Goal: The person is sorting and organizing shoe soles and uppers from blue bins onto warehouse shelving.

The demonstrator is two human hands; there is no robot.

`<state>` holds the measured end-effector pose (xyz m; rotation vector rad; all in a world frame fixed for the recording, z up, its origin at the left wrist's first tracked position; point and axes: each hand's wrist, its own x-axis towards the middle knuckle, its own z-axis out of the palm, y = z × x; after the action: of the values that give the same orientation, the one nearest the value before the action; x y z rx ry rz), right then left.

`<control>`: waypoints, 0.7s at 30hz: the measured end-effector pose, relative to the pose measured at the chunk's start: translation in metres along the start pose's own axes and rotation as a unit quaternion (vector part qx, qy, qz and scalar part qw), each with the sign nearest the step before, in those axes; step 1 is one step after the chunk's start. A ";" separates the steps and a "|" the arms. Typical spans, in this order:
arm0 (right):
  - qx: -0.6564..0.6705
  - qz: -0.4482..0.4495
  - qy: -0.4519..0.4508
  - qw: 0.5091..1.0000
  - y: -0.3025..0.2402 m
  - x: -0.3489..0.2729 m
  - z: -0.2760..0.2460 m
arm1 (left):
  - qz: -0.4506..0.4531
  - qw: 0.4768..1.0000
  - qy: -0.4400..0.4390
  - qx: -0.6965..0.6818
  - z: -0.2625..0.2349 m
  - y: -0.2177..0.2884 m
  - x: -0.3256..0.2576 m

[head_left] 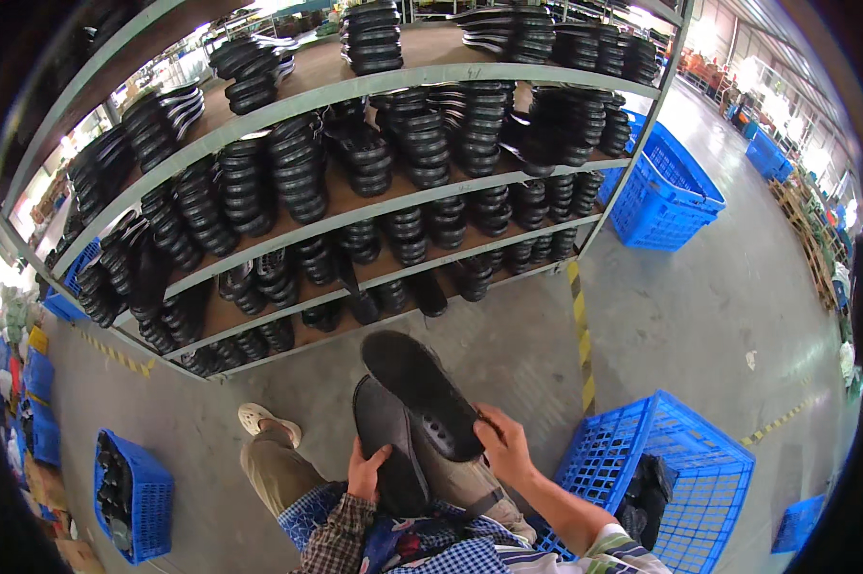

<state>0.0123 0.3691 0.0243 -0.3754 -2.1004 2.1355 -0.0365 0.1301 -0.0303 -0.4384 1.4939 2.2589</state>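
Observation:
I hold two black shoe soles in front of me above my lap. My left hand (365,473) grips the lower edge of one black sole (387,442) that stands nearly upright. My right hand (504,446) holds the near end of a second black sole (420,390), which lies tilted across the first with its flat underside facing up. Both soles touch where they cross. My knee and a light-coloured shoe (262,419) show below the soles on the left.
A grey metal shelf rack (393,206) packed with stacks of black soles stands ahead. A blue crate (675,469) holding a few dark soles sits at my right, another blue crate (130,493) at my left, and a third blue crate (663,191) beside the rack.

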 end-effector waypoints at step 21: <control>0.094 -0.191 -0.015 0.977 -0.116 0.254 0.080 | -0.014 0.995 -0.004 -0.094 -0.032 -0.026 0.011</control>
<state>-0.2630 0.3605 0.1170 0.0774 -1.7842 2.0860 -0.0322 0.1114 -0.0689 -0.5022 1.2685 2.3855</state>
